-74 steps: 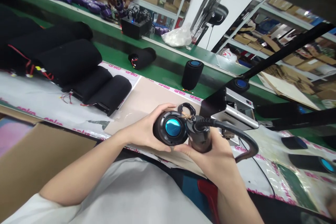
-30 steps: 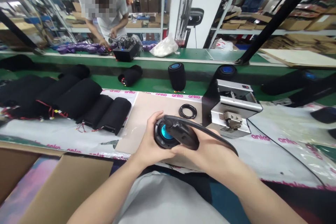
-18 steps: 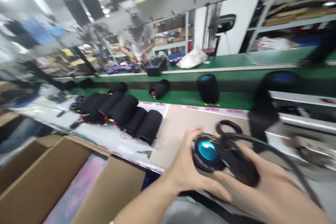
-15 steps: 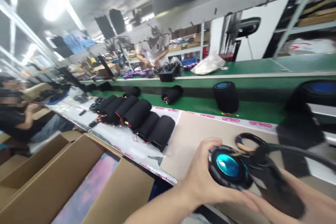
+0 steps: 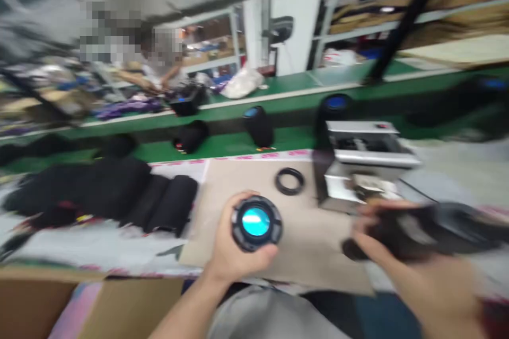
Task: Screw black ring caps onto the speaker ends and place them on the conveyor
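My left hand (image 5: 234, 246) grips a round black speaker (image 5: 240, 233), its shiny blue end facing up at me above the brown board (image 5: 318, 243). Behind it on the board lies a loose black ring (image 5: 289, 181). To the right, my right hand (image 5: 401, 270) closes on a dark handheld tool (image 5: 401, 230), which motion smears too much to show its exact kind. A grey-and-white metal device (image 5: 366, 156) with an open top stands just beyond that hand.
Several black fabric-covered cylinders (image 5: 175, 204) with coloured wires lie on the left. Others, including an upright one (image 5: 259, 127), sit along the green strip (image 5: 222, 143). A cardboard box (image 5: 135, 307) stands at the front left. Across the bench a person (image 5: 155, 69) works.
My view has swung right. My hands have moved apart, the right one carrying the dark tool away from the speaker. The black ring, earlier by the tool, now lies apart on the board.
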A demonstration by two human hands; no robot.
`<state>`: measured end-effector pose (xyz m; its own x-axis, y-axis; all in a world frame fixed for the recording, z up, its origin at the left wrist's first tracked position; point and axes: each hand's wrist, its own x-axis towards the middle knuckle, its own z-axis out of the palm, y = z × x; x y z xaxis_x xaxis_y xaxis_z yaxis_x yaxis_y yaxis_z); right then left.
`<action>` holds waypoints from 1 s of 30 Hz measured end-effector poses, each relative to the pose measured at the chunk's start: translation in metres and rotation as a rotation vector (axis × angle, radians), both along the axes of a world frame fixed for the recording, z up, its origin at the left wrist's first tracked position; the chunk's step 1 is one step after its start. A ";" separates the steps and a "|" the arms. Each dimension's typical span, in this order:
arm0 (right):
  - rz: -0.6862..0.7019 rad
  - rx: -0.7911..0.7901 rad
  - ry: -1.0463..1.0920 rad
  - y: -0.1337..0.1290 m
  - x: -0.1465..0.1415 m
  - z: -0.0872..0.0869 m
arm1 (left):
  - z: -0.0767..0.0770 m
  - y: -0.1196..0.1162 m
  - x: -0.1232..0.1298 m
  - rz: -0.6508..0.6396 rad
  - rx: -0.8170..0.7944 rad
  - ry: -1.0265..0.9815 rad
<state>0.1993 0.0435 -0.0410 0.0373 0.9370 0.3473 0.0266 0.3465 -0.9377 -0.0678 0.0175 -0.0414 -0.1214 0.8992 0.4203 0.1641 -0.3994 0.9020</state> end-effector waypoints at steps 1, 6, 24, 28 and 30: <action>-0.006 -0.022 0.019 -0.003 0.004 0.001 | 0.002 0.002 0.001 -0.004 0.026 0.036; -0.068 -0.032 0.089 0.007 0.012 0.020 | 0.005 0.020 0.023 -0.103 0.079 0.169; -0.089 0.303 0.263 0.093 0.015 0.083 | 0.010 0.038 0.054 -0.200 0.040 0.165; -0.088 0.259 0.276 0.088 0.010 0.085 | 0.010 0.040 0.055 -0.204 0.044 0.166; -0.083 0.250 0.275 0.088 0.008 0.083 | 0.011 0.040 0.054 -0.209 0.042 0.163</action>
